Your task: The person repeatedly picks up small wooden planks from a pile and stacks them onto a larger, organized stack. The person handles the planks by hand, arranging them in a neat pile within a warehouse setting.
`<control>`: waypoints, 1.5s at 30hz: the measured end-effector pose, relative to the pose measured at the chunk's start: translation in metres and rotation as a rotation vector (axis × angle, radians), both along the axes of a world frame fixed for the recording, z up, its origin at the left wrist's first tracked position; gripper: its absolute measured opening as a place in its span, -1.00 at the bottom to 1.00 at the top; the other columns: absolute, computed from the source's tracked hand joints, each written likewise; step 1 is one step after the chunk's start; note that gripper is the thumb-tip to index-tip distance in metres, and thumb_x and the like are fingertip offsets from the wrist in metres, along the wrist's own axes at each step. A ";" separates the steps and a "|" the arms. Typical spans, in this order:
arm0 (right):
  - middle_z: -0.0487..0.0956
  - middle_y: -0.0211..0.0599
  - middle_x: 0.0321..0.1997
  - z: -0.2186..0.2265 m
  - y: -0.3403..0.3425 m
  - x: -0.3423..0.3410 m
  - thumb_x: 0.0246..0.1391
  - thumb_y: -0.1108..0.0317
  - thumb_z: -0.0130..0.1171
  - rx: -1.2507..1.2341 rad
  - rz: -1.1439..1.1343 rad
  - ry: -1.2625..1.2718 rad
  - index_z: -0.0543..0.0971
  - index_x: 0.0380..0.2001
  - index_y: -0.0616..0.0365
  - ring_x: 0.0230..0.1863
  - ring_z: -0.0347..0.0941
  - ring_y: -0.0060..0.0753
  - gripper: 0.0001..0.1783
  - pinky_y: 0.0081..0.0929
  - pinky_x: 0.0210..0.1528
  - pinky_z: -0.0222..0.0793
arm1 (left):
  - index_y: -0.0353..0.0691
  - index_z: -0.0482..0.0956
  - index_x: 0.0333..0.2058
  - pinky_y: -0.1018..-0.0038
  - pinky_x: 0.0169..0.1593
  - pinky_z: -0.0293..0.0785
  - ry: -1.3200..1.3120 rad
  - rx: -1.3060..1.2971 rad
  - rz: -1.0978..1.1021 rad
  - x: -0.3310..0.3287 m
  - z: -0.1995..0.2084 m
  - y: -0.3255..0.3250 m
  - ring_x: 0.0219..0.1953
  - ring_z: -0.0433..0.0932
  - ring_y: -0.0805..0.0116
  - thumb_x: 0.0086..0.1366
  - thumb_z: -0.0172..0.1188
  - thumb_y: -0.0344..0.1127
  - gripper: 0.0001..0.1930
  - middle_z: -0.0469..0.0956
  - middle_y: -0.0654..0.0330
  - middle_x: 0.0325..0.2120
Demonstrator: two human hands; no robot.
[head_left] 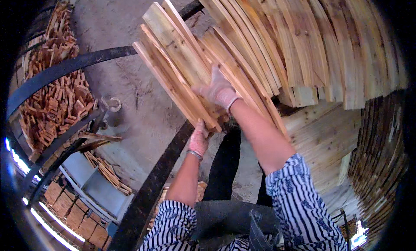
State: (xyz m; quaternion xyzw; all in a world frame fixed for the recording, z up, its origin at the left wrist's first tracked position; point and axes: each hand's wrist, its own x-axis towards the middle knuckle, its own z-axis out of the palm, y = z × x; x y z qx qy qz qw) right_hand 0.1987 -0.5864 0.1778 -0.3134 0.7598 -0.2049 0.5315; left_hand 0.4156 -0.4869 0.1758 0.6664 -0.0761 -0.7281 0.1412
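Observation:
My left hand (199,139), in a pale pinkish work glove, is closed around the near lower end of a bundle of wooden boards (175,47). The boards are long and light brown, slanting up and away to the left. Above and to the right of it, my right hand (220,90), gloved likewise, lies over the boards with thumb and fingers spread. Its fingertips are slightly blurred against the wood. More boards (242,73) lie just right of that hand, beside a large row of similar planks (294,38).
A black metal bar (158,181) slants up beside my left forearm, and a curved dark rail (73,69) crosses at the left. Beyond it is a heap of short wood pieces (56,90). A wooden panel (323,134) and stacked boards (377,155) stand at the right.

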 end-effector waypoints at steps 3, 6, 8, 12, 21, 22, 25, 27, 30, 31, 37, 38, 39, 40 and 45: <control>0.25 0.26 0.38 0.019 -0.015 0.004 -0.18 -0.17 0.47 0.059 0.133 -0.059 -0.25 0.47 0.23 0.41 0.20 0.11 0.43 -0.25 0.42 0.12 | -0.12 0.32 0.27 0.27 0.21 0.36 -0.059 -0.030 -0.048 -0.009 0.030 -0.004 0.09 0.44 0.33 0.40 0.13 0.11 -0.39 0.44 0.23 0.12; 0.24 0.27 0.38 0.048 -0.022 -0.014 -0.29 -0.26 0.48 0.011 0.210 -0.090 -0.20 0.47 0.23 0.41 0.20 0.11 0.49 -0.28 0.41 0.14 | -0.12 0.20 0.33 0.25 0.24 0.36 -0.014 -0.102 -0.087 -0.035 0.081 -0.007 0.11 0.43 0.29 0.41 0.06 0.17 -0.32 0.42 0.18 0.14; 0.33 0.24 0.33 0.058 -0.039 -0.055 -0.32 -0.24 0.50 -0.004 0.257 -0.097 -0.12 0.46 0.20 0.37 0.28 0.08 0.46 -0.30 0.38 0.20 | -0.13 0.15 0.36 0.23 0.29 0.30 0.135 -0.049 0.033 -0.038 0.092 -0.014 0.20 0.37 0.23 0.42 0.00 0.21 -0.28 0.36 0.12 0.20; 0.46 0.11 0.22 0.049 -0.054 -0.077 -0.19 -0.09 0.53 0.031 0.348 -0.377 0.09 0.40 0.31 0.23 0.42 -0.09 0.23 -0.30 0.28 0.30 | -0.16 0.12 0.39 0.13 0.43 0.02 0.001 -0.020 0.412 -0.055 0.041 -0.065 0.39 0.12 0.07 0.43 -0.26 0.33 -0.21 0.15 0.13 0.38; 0.49 0.02 0.18 0.024 -0.027 -0.078 -0.06 -0.03 0.46 -0.071 0.278 -0.396 0.14 0.37 0.30 0.17 0.44 -0.23 0.09 -0.35 0.22 0.36 | -0.18 0.21 0.34 0.05 0.39 0.12 0.203 -0.031 0.334 -0.056 0.031 -0.071 0.32 0.23 0.00 0.47 -0.13 0.13 -0.36 0.20 0.05 0.34; 0.49 0.02 0.18 0.027 -0.017 -0.082 -0.06 -0.03 0.46 -0.046 0.276 -0.364 0.14 0.37 0.30 0.15 0.45 -0.24 0.09 -0.36 0.21 0.37 | -0.19 0.20 0.34 0.07 0.39 0.13 0.193 -0.070 0.178 -0.059 0.050 -0.060 0.32 0.22 0.00 0.48 -0.12 0.09 -0.38 0.20 0.03 0.34; 0.48 -0.01 0.20 0.081 0.030 -0.087 -0.02 -0.01 0.43 -0.098 0.079 -0.800 0.15 0.37 0.30 0.12 0.46 -0.28 0.05 -0.35 0.19 0.39 | -0.20 0.18 0.35 0.12 0.39 0.15 0.067 -0.284 -0.348 -0.052 0.121 -0.020 0.33 0.22 0.03 0.49 -0.10 0.02 -0.41 0.22 0.02 0.33; 0.47 -0.06 0.20 0.146 0.056 -0.094 0.02 0.05 0.41 0.182 0.114 -0.730 0.14 0.37 0.30 0.11 0.46 -0.31 0.00 -0.35 0.19 0.40 | -0.16 0.14 0.37 0.13 0.41 0.13 0.262 0.000 0.106 -0.037 0.179 0.013 0.35 0.21 0.08 0.49 -0.07 -0.04 -0.42 0.23 0.08 0.34; 0.43 -0.13 0.24 0.205 0.141 -0.082 0.06 0.08 0.40 0.297 -0.112 -0.938 0.13 0.38 0.30 0.17 0.39 -0.34 -0.02 -0.35 0.24 0.35 | -0.13 0.15 0.38 0.13 0.41 0.13 0.218 0.097 0.100 -0.010 0.237 0.053 0.35 0.22 0.07 0.42 0.03 0.09 -0.31 0.21 0.11 0.36; 0.41 -0.15 0.26 0.220 0.170 -0.071 0.06 0.08 0.40 0.360 -0.230 -1.051 0.12 0.38 0.30 0.21 0.35 -0.35 -0.01 -0.35 0.27 0.31 | -0.13 0.16 0.38 0.12 0.40 0.15 0.193 0.207 0.248 -0.003 0.237 0.057 0.34 0.23 0.06 0.36 0.08 0.19 -0.23 0.22 0.11 0.36; 0.42 -0.14 0.27 0.202 0.231 -0.047 0.21 0.10 0.28 0.309 -0.229 -1.048 0.20 0.34 0.29 0.22 0.39 -0.38 -0.20 -0.36 0.29 0.33 | -0.17 0.17 0.37 0.19 0.37 0.23 0.157 0.248 0.099 0.006 0.190 0.047 0.28 0.30 0.05 0.16 0.21 0.38 -0.02 0.29 0.01 0.30; 0.54 -0.13 0.16 0.202 0.207 -0.056 0.22 0.10 0.26 0.460 -0.493 -1.466 0.28 0.30 0.29 0.03 0.57 -0.29 -0.27 -0.32 0.14 0.49 | -0.18 0.18 0.36 0.20 0.37 0.23 -0.014 0.143 -0.123 0.016 0.195 0.057 0.28 0.31 0.05 0.17 0.20 0.36 -0.03 0.29 0.00 0.30; 0.57 -0.15 0.10 0.186 0.220 -0.049 0.18 0.08 0.29 0.554 -0.572 -1.428 0.31 0.28 0.28 -0.03 0.59 -0.30 -0.27 -0.30 0.09 0.53 | -0.19 0.18 0.36 0.20 0.37 0.23 -0.099 0.021 -0.371 0.004 0.185 0.056 0.28 0.31 0.05 0.18 0.20 0.34 -0.04 0.29 -0.01 0.30; 0.60 -0.18 0.05 0.162 0.228 -0.037 0.15 0.07 0.32 0.645 -0.625 -1.409 0.34 0.26 0.26 -0.10 0.62 -0.31 -0.27 -0.28 0.04 0.56 | -0.20 0.17 0.36 0.18 0.38 0.22 0.094 0.236 0.044 -0.005 0.174 0.055 0.29 0.29 0.04 0.19 0.18 0.34 -0.05 0.28 -0.03 0.30; 0.19 -0.24 0.45 0.204 0.253 -0.022 0.11 -0.21 0.29 -0.091 -0.273 -0.866 0.04 0.45 0.15 0.42 0.06 -0.37 0.07 -0.39 0.47 -0.04 | -0.15 0.18 0.35 0.06 0.34 0.24 0.233 0.401 0.135 -0.076 0.239 0.047 0.25 0.29 0.01 0.22 0.11 0.36 -0.09 0.31 0.04 0.26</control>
